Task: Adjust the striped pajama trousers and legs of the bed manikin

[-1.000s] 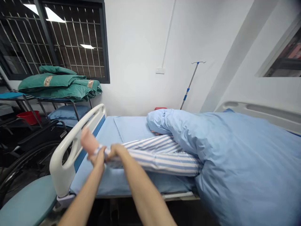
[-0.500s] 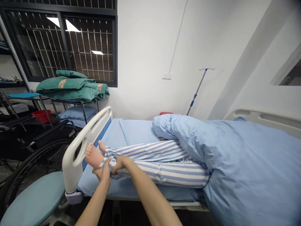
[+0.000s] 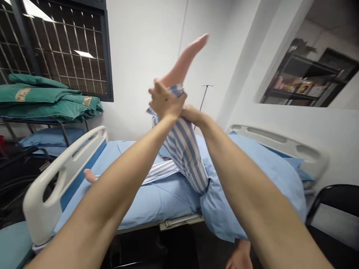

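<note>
At the side of a hospital bed [image 3: 179, 222], you hold a nursing manikin's raised leg [image 3: 182, 149] high at 12 o'clock, its bare foot [image 3: 186, 61] pointing up toward the wall. A blue-and-white striped pajama trouser [image 3: 182, 157] covers the leg as far as the ankle, where the cuff bunches under your left hand [image 3: 165, 101]. That hand's fingers curl closed around the cuff and ankle. Your right hand [image 3: 193, 115] presses in just below, its fingers passing behind your left wrist, so you cannot tell whether they close fully.

So far, one leg stands clear of the bed, its thigh vanishing into a pale blue quilt [image 3: 266, 157]. The other leg lies low on the blue bed sheet [image 3: 157, 198], striped cloth on it and its bare foot [image 3: 89, 175] near the white side rail [image 3: 64, 160] at 9 o'clock.

At 10 o'clock, folded green bedding [image 3: 42, 97] sits on a metal rack below a barred window [image 3: 64, 45]. An IV pole [image 3: 203, 99] stands behind the leg. At 2 o'clock, an interior window shows a stocked shelf [image 3: 303, 82]. A black chair [image 3: 333, 198] waits at 4 o'clock.
</note>
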Demonstrator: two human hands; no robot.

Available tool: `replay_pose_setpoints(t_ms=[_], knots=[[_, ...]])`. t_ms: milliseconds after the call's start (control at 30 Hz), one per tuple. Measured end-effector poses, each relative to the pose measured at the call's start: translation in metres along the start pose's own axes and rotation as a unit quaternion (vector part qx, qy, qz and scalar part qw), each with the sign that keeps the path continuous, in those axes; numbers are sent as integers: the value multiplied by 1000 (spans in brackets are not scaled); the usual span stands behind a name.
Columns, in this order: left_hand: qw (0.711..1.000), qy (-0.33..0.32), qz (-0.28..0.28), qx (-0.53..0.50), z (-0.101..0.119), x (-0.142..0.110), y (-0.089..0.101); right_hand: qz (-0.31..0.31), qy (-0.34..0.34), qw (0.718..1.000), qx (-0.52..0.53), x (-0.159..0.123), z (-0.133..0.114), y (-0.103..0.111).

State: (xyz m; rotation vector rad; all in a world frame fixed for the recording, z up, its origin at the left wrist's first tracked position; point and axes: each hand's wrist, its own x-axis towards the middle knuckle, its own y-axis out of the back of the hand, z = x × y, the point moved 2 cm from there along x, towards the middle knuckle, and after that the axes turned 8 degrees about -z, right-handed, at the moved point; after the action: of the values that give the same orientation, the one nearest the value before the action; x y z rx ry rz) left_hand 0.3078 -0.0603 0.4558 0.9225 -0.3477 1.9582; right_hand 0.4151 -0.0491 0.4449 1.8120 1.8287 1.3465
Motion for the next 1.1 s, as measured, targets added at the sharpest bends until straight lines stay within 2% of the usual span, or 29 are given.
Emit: replay_pose_setpoints(t_ms=[100,200,300,433,600,700,800,933,1100], knots=[[994,-57,-86,-40,53,-11,-23,29,54,992,112,-31,11,45],[986,-77,-143,-44,71,-17,-30,50,58,985,153,-43,18,59],[984,-77,-155,-31,57,-13,-22,56,47,984,159,-35,21,48],[989,-55,-139,6,11,-1,4,-2,35,984,175,-9,17,9],[991,-16,-69,117,-66,7,51,-96,-4,982,163,19,0,-59],[978,18,-75,196,-121,9,80,-157,-25,979,127,35,-8,-109],[956,76,-87,269,-187,2,109,-222,-32,972,75,50,-7,-170],[914,186,-130,337,-285,-36,148,-300,-16,954,15,56,5,-273],[839,311,-221,388,-397,-116,196,-389,1,915,-106,25,26,-401]])
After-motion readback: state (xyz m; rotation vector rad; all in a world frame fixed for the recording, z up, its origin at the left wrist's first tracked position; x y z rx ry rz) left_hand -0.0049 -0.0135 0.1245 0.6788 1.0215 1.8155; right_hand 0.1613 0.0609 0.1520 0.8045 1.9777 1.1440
